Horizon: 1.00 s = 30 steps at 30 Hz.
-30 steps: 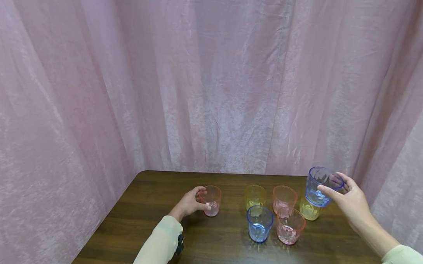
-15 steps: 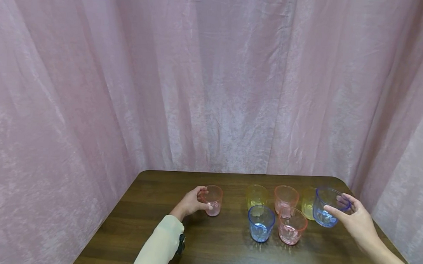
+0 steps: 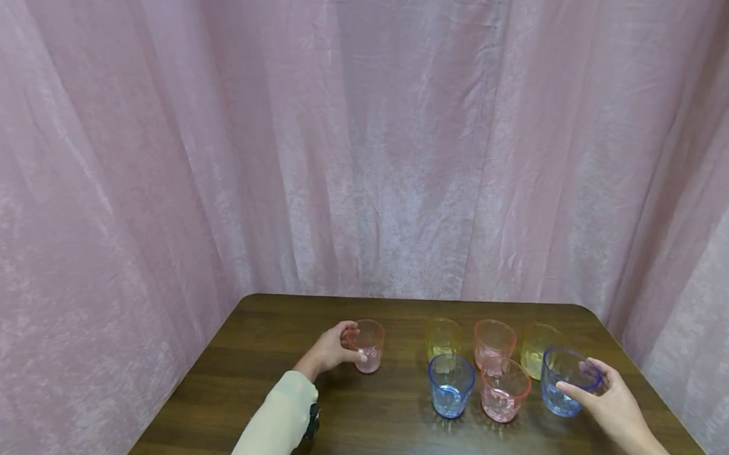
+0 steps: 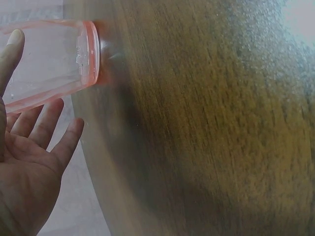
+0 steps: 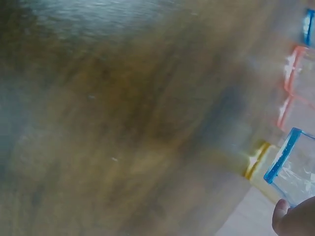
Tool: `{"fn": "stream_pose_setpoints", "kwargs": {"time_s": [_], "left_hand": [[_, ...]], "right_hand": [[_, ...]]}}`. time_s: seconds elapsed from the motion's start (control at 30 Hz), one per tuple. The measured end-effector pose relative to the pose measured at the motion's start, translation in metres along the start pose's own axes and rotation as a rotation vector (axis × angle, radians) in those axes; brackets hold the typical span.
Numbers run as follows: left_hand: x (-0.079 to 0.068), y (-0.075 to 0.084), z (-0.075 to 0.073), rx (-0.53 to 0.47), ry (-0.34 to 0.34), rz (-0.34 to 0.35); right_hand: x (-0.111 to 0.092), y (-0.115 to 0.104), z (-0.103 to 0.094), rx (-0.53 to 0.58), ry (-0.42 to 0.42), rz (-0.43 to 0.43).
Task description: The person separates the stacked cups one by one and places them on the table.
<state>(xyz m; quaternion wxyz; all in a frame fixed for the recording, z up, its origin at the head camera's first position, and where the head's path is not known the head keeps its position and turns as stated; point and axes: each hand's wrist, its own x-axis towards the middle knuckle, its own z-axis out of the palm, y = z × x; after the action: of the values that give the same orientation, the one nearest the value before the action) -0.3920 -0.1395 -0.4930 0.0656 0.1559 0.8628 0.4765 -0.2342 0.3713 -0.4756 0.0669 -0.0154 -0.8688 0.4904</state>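
My left hand (image 3: 330,350) holds a clear pink cup (image 3: 368,361) between thumb and fingers; it stands upright on the left part of the table. In the left wrist view the thumb lies along one side of this pink cup (image 4: 49,64), with fingers spread at the other. My right hand (image 3: 614,400) grips a clear blue cup (image 3: 559,400) by its side, low over the table, right of the front pink cup (image 3: 500,405). This blue cup (image 5: 284,156) overlaps a yellow cup (image 5: 257,160) in the right wrist view.
Left of the front pink cup stands another blue cup (image 3: 449,396). Behind them are a yellow cup (image 3: 442,334), a pink cup (image 3: 494,339) and a second yellow cup (image 3: 535,357). The brown wooden table (image 3: 382,422) ends at a pink curtain (image 3: 367,154).
My right hand has brought the blue cup down and slightly right, from above the back right yellow cup to in front of it. My left hand stays on its pink cup.
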Motion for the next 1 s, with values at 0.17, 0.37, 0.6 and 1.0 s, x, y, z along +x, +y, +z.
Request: {"fn": "stream_pose_setpoints", "kwargs": {"time_s": [0.17, 0.37, 0.6, 1.0], "left_hand": [[-0.001, 0.001, 0.000, 0.008, -0.004, 0.009], [0.000, 0.001, 0.000, 0.005, -0.009, 0.023], [-0.001, 0.003, 0.000, 0.012, -0.008, 0.017], [0.000, 0.005, 0.005, 0.004, -0.003, 0.061]], "right_hand": [[-0.002, 0.007, 0.002, 0.002, -0.026, 0.013], [-0.002, 0.013, 0.004, 0.032, -0.057, 0.024], [-0.002, 0.018, 0.007, 0.062, -0.068, 0.037], [-0.003, 0.010, 0.004, 0.032, -0.077, 0.067]]}}
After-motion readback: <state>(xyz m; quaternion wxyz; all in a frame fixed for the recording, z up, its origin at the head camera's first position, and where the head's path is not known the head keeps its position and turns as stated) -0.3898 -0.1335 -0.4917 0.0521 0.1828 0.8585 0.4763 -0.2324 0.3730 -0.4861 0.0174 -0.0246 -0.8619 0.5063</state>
